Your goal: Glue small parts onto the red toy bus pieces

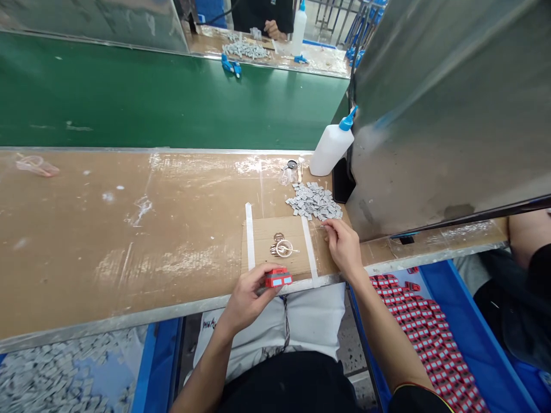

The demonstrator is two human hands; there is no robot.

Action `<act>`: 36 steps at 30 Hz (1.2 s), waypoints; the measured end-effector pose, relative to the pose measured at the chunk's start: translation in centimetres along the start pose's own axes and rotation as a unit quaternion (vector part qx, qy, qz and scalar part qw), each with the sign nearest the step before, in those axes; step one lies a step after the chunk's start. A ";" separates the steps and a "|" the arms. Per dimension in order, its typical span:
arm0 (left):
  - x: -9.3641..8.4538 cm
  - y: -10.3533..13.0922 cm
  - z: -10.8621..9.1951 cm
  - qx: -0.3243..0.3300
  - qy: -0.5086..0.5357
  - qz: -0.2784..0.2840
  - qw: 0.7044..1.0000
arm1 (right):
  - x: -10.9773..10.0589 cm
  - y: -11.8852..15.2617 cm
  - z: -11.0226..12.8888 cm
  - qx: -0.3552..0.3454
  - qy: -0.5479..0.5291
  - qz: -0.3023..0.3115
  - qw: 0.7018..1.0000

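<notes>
In our left hand point(245, 301), the thumb and fingers are closed around a red toy vehicle point(279, 277) with pale blue windows, holding it over the near edge of the cardboard pad point(264, 229); its long axis runs roughly side to side and its windows face us. Our right hand point(345, 249) is just right of the pad, thumb and forefinger drawn close together at the near edge of a loose pile of flat grey pieces point(314, 199), though whether they pinch one is too small for us to tell. The pile spreads away from those fingertips, beyond the pad's far right corner, so our right hand is much the nearer. On the pad sits a small clear cup point(284, 241) with a thin stick point(293, 250) leaning in it, and a squeeze bottle point(330, 150) with a blue nozzle stands beyond the pad to the right. Below and right of the pad, a blue bin point(473, 321) holds many red toy vehicles point(424, 330) in rows; below and left of it, another blue bin point(151, 361) contains scattered grey pieces point(38, 367).
</notes>
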State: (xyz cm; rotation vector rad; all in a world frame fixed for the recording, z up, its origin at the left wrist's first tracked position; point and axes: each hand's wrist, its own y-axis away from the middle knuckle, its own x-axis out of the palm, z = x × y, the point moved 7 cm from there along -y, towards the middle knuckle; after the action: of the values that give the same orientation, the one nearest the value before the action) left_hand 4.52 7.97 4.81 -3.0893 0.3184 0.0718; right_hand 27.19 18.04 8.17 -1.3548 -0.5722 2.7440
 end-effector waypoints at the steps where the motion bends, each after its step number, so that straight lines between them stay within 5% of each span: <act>1: 0.0 0.0 0.0 -0.001 0.000 0.000 1.000 | -0.3 0.5 0.2 0.002 -0.022 -0.005 1.000; 6: 0.0 0.1 0.6 -0.006 0.008 0.007 1.000 | -1.4 3.4 2.5 0.041 -0.132 -0.033 0.990; 13: 0.3 0.1 0.8 0.008 0.050 0.044 0.998 | 0.7 5.8 6.9 0.074 -0.334 0.113 0.933; 26: 0.2 0.3 1.4 -0.018 0.046 0.028 0.998 | 2.2 5.6 8.6 0.034 -0.293 0.160 0.942; 36: 0.0 0.4 0.5 0.011 -0.063 0.015 0.998 | 1.7 5.9 10.0 -0.013 -0.198 0.183 0.963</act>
State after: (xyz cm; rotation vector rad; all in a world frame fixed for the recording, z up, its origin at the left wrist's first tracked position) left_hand 4.45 7.56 4.25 -3.0412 0.3579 0.2601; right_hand 19.23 9.76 10.37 -0.9979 -0.3988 3.3557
